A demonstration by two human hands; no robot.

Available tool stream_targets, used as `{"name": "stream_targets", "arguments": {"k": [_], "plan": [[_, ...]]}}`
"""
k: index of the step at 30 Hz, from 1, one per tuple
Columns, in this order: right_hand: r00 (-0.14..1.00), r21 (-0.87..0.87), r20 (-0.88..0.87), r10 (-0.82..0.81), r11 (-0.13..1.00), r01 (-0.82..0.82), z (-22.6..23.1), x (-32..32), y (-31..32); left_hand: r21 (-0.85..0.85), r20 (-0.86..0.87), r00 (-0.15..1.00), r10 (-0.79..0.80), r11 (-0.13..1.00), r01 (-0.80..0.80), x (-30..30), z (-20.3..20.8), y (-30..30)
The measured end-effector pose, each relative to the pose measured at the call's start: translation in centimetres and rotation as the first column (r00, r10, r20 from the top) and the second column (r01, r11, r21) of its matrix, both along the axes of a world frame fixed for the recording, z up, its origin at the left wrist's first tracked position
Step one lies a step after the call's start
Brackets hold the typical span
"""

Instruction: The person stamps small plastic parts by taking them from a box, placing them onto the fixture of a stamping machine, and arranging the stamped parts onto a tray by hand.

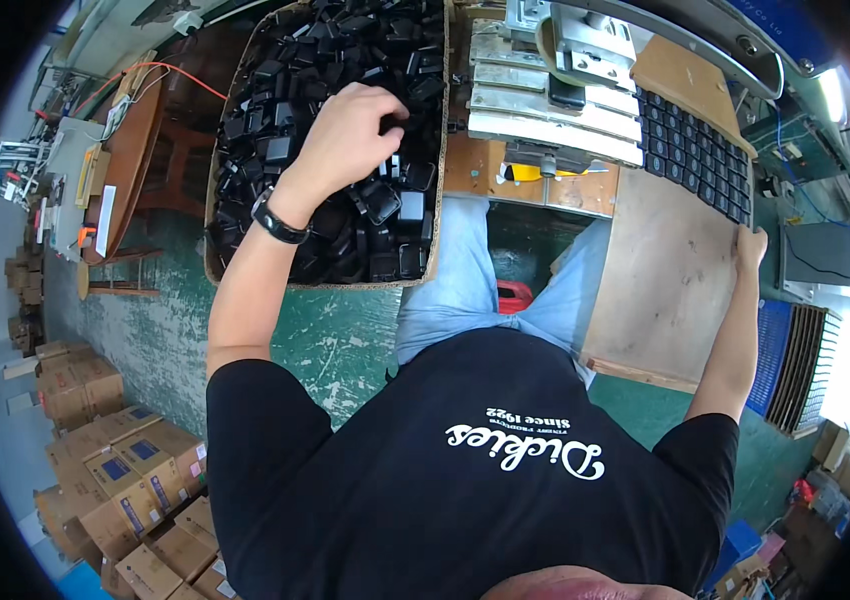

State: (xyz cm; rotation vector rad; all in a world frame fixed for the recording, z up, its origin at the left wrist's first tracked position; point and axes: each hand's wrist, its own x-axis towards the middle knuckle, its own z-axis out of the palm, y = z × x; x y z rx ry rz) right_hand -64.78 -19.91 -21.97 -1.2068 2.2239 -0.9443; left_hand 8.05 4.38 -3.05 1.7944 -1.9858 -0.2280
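My left hand (350, 135) reaches over a cardboard box (440, 210) heaped with small black plastic cases (275, 150). Its fingers curve downward, and a gap shows between thumb and forefinger; no case is plainly held. On the right, my right hand (750, 247) is closed round the side edge of a wooden tray (670, 275). Tight rows of black pieces (695, 150) with pale oval marks cover the tray's far part. Between box and tray stands a metal machine (555, 125), with a single black case (566, 95) under its head.
Cardboard cartons (135, 470) are stacked at the lower left. A brown table (135, 160) stands left of the box. Stacked trays (805, 365) and a blue crate (770, 345) are beyond my right arm. Something red (514, 296) lies between my legs.
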Motion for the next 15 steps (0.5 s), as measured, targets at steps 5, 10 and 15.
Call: {"name": "stream_targets", "arguments": {"k": [5,10,15], "plan": [[0.957,-0.208,0.019,0.291,0.937,-0.281,6.4,7.3,2.7,0.120,0.209,0.976,-0.064,0.992,0.040,-1.0,-1.3,-2.0],[0.712,-0.439,0.001,0.702,0.640,-0.630,14.5,22.5,7.1,0.095,-0.004,0.991,0.132,0.987,-0.131,-1.6,-0.2,0.4],[0.443,-0.476,-0.081,0.893,0.356,-0.804,20.1,32.1,11.1,-0.004,-0.363,0.928,0.082,0.996,-0.090,-3.9,3.0,0.7]]}}
